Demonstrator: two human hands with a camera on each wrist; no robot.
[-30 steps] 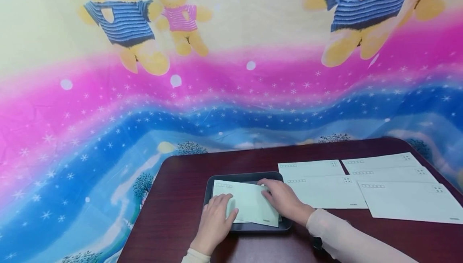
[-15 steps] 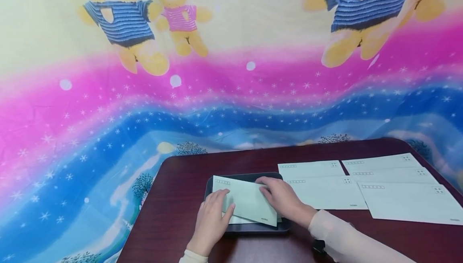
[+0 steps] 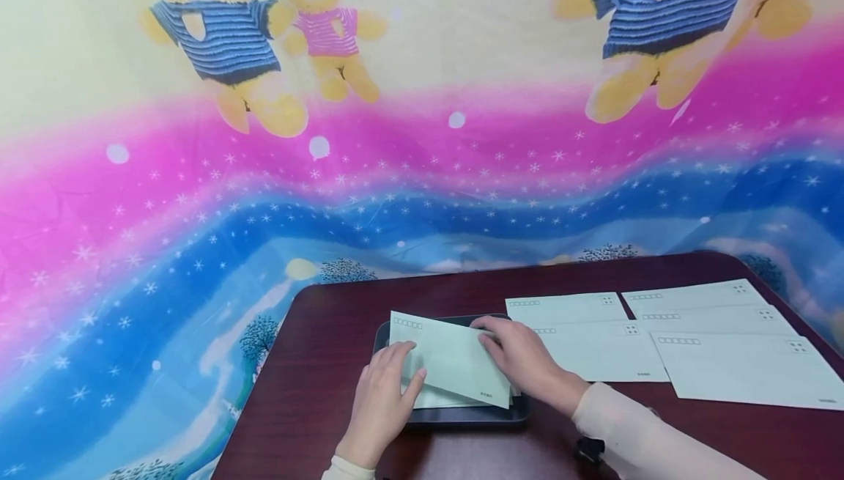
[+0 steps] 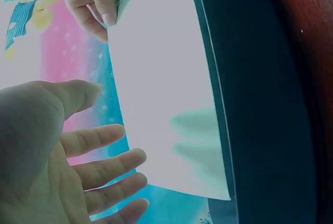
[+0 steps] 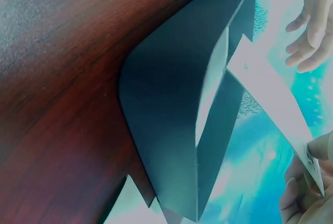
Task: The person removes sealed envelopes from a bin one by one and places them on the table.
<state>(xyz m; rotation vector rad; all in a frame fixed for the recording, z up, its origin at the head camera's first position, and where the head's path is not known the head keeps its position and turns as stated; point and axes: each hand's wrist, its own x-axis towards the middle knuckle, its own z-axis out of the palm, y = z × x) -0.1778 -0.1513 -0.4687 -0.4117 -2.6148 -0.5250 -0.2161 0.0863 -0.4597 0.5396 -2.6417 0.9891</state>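
A pale envelope [image 3: 455,355], printed with small boxes, is held slanting over a dark tray [image 3: 471,416]. My right hand [image 3: 527,363] pinches its upper right corner between thumb and fingers; the right wrist view shows this grip on the envelope [image 5: 273,91] plainly. At the envelope's left side is my left hand [image 3: 382,403]. Its fingers are spread and loosely extended in the left wrist view, where the hand [image 4: 62,172] grips nothing. Whether its fingertips touch the paper, I cannot tell. More pale paper [image 3: 431,397] lies in the tray beneath the held envelope.
Several similar envelopes [image 3: 738,370] lie overlapping on the right of the dark red wooden table [image 3: 330,348]. A printed cloth [image 3: 422,135] with bears and snowflakes hangs behind the table. A dark object [image 3: 590,451] sits at my right wrist.
The envelope's left end has risen and the envelope now slants more, baring more paper below. My left hand has shifted slightly left; my right hand keeps its pinch.
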